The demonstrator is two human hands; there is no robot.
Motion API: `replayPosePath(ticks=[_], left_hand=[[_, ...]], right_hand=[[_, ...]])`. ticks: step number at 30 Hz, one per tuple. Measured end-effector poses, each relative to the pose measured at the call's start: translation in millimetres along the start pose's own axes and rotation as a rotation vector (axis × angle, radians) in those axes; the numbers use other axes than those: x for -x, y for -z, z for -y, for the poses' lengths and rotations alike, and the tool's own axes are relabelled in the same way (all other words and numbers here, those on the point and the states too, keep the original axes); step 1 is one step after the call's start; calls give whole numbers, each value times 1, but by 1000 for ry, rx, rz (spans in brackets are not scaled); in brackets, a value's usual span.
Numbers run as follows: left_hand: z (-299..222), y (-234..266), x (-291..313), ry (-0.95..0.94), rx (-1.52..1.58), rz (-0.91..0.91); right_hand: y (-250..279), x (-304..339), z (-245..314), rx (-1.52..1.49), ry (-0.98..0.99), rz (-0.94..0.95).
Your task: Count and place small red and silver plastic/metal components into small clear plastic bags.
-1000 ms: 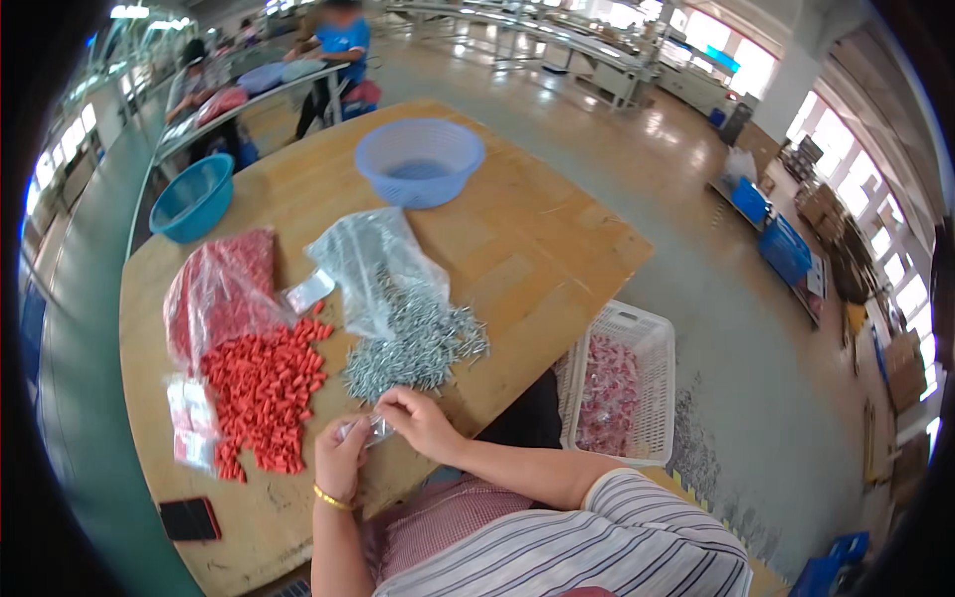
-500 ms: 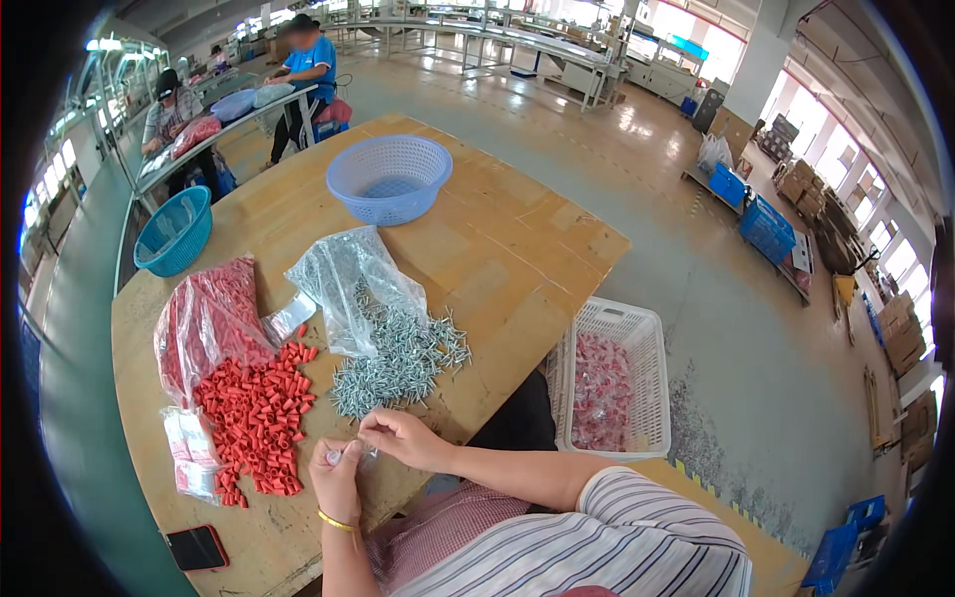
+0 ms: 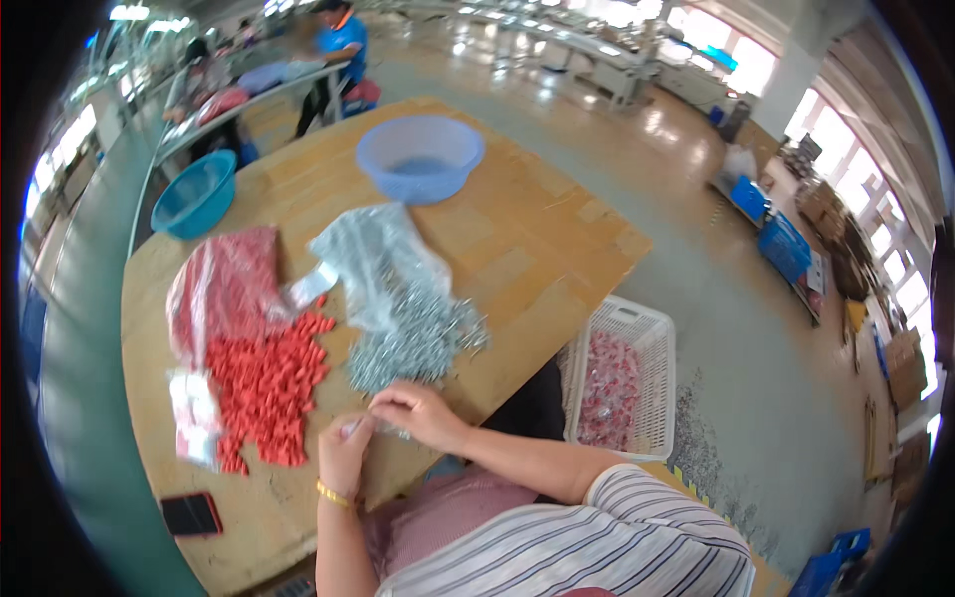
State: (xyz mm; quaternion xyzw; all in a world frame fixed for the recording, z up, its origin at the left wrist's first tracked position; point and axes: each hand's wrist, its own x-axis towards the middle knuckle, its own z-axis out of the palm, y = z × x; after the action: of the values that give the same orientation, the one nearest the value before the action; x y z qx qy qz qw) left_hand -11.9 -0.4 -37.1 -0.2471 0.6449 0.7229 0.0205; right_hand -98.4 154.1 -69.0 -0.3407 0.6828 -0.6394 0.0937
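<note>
My left hand (image 3: 344, 456), with a yellow bangle at its wrist, pinches a small clear plastic bag (image 3: 394, 430) at the table's near edge. Close beside it, my right hand (image 3: 426, 418) has thumb and fingertips drawn together at the same bag; what lies inside is too blurred to make out. Just beyond my fingers spreads a heap of silver screws (image 3: 413, 343), spilling from a large clear bag (image 3: 373, 254). Left of that lies a pile of red tubular caps (image 3: 269, 388), in front of a clear bag full of red pieces (image 3: 227, 284).
A packet of small clear bags (image 3: 195, 418) and a phone (image 3: 191, 514) lie at left on the wooden table (image 3: 537, 209). Farther back stand a blue basin (image 3: 418, 184) and a teal basket (image 3: 194, 204). Right of the table, a white crate (image 3: 657, 383) holds red-filled packets.
The view has tilted, so the table and its contents sit higher in the picture, which is now blurred. Both hands remain together at the small bag.
</note>
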Motion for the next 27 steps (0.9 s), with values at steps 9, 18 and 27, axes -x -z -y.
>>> replayPosePath(ticks=[9, 18, 27], left_hand=[[3, -22, -4, -521, -297, -276], [1, -23, 3, -580, -428, -273], [3, -21, -1, -670, -470, -269]], right_hand=[[4, -1, 10, 80, 12, -287], [-5, 1, 15, 120, -23, -165], [-7, 0, 21, 197, 27, -111]])
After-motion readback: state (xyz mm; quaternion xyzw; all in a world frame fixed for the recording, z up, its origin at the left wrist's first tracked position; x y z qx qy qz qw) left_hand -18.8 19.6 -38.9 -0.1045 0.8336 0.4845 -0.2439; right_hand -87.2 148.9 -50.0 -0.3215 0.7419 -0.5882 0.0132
